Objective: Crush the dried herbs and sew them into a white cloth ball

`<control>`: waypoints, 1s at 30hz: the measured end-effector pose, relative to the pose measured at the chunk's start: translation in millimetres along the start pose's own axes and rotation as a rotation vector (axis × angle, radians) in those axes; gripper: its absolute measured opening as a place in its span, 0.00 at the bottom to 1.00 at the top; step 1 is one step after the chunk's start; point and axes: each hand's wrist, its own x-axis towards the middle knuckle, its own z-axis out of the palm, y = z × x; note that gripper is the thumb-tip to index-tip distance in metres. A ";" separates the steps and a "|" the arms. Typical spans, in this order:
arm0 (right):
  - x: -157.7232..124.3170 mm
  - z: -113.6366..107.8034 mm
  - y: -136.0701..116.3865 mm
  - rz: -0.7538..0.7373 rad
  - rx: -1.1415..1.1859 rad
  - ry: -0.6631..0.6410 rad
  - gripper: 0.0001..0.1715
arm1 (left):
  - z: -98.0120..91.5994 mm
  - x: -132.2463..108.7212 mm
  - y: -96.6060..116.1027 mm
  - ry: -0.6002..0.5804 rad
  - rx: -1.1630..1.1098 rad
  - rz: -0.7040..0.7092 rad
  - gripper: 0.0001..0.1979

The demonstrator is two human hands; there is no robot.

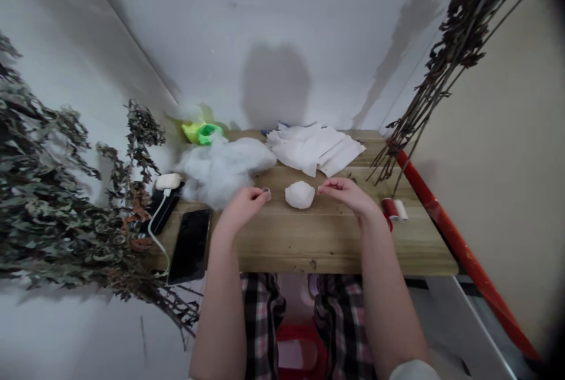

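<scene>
We pinch our left hand and right hand narrow on either side of a white bundle, unsure whether they grip anything, the green open-mouthed object's contents unclear.

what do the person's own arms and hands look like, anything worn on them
Both the left hand and the right hand are ungloved, and no watch or bracelet shows at either wrist. The forearms are bare; at the bottom edge of the view, a pale, whitish sleeve shows on the right arm.
</scene>
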 end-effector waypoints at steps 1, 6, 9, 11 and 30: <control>-0.3 -1.4 1.3 0.000 0.002 0.011 0.18 | -4.0 -1.3 -2.7 -0.012 0.072 -0.044 0.18; -0.7 -3.5 3.4 0.009 -0.007 0.018 0.20 | -12.1 -5.2 -7.4 0.037 0.322 -0.036 0.20; -1.9 -1.1 -0.2 0.014 -0.006 -0.006 0.19 | -8.7 -10.7 6.2 0.196 0.358 0.121 0.17; -3.3 1.4 -4.2 0.027 -0.011 -0.026 0.19 | -0.9 -15.1 20.7 0.337 0.326 0.260 0.12; -18.2 -7.9 -6.2 0.018 0.004 -0.023 0.18 | 26.8 7.4 14.6 -0.086 -0.136 0.175 0.15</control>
